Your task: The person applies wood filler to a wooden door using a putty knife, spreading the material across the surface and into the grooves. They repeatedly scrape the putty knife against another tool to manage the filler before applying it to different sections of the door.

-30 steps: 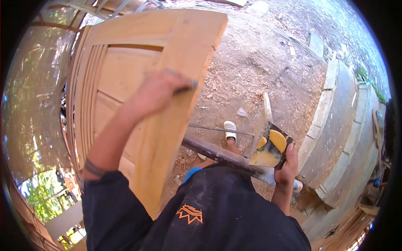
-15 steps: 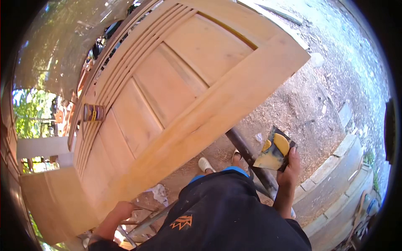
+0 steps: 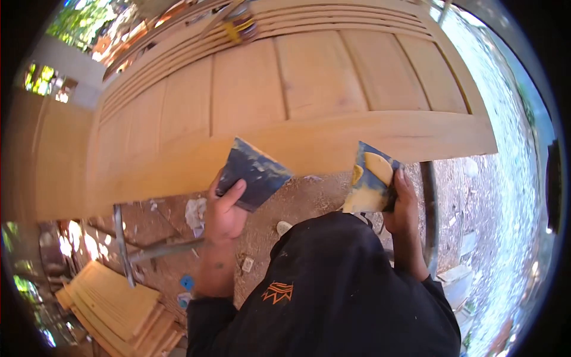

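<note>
My left hand (image 3: 225,217) is closed on a dark, flat putty spreader (image 3: 257,174) smeared with pale filler, its thumb across the face. In my right hand (image 3: 405,205) is a second dark flat putty spreader (image 3: 364,159), carrying a thick lump of yellow putty (image 3: 379,168) and a paler coat along its lower part. Both hands are in front of my torso, a short gap between the two spreaders. Beyond them lies a large wooden panel (image 3: 321,132) with recessed boards and slats; the left spreader overlaps its near edge in view.
A labelled can (image 3: 241,27) rests on the panel's far slats, with a stick by it. Metal legs (image 3: 429,208) stand under the panel. Stacked wooden boards (image 3: 113,297) lie at lower left, and litter is scattered over the dirt floor (image 3: 309,193).
My left hand has risen from low by the panel's near edge to in front of me, its spreader now showing. The view has turned left; the right hand still holds its putty-laden spreader.
</note>
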Action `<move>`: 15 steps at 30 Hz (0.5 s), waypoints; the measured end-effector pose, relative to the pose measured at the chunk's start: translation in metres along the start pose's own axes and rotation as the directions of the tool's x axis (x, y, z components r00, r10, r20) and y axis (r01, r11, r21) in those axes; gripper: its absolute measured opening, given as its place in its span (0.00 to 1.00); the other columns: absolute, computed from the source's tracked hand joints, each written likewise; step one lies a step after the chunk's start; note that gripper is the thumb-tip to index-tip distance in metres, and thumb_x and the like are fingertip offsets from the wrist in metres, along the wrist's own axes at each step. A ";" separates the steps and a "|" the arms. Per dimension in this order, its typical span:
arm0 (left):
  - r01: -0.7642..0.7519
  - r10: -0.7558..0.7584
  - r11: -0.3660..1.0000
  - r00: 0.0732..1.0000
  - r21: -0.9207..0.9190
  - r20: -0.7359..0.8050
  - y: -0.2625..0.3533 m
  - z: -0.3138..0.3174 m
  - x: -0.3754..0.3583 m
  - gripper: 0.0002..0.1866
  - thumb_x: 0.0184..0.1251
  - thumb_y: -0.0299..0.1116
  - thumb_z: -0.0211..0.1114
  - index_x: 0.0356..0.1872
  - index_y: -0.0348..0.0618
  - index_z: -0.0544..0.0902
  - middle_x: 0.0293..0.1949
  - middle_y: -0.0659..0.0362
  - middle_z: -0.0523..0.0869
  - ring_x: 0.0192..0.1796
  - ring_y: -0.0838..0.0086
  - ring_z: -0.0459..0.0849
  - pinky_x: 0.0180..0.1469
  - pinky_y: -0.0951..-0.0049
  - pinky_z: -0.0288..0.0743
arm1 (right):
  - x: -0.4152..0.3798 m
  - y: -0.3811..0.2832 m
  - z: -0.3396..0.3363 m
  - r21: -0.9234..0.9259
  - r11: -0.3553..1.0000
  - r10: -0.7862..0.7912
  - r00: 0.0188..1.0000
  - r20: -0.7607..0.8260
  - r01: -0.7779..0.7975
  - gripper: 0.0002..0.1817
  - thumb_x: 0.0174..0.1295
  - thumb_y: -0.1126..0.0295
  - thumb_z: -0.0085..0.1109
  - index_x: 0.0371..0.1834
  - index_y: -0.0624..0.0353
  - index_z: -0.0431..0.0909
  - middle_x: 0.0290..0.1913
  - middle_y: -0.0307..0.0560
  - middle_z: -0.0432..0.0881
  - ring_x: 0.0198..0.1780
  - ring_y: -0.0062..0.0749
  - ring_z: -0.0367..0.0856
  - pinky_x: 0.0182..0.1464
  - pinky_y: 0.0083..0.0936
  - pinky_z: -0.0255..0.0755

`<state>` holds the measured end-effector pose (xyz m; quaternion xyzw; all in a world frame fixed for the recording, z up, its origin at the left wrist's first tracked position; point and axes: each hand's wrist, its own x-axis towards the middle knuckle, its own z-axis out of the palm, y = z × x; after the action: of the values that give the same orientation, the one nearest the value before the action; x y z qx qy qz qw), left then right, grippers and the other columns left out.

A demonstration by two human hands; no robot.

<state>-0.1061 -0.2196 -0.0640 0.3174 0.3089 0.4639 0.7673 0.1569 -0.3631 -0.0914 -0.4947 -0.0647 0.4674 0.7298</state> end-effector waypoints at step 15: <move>-0.743 0.643 -0.137 0.437 0.655 0.630 0.050 -0.155 -0.129 0.16 0.51 0.20 0.63 0.43 0.44 0.76 0.51 0.49 0.71 0.56 0.50 0.72 0.60 0.49 0.63 | -0.079 0.153 0.246 -0.250 0.921 0.380 0.827 0.415 -0.298 0.19 0.70 0.58 0.36 0.51 0.60 0.69 0.39 0.42 0.79 0.33 0.19 0.79 0.29 0.16 0.72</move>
<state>-0.2999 -0.2876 -0.0968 0.8054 0.2482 0.5287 0.1013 -0.1184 -0.2481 -0.0592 -0.4369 -0.1854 0.6850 0.5528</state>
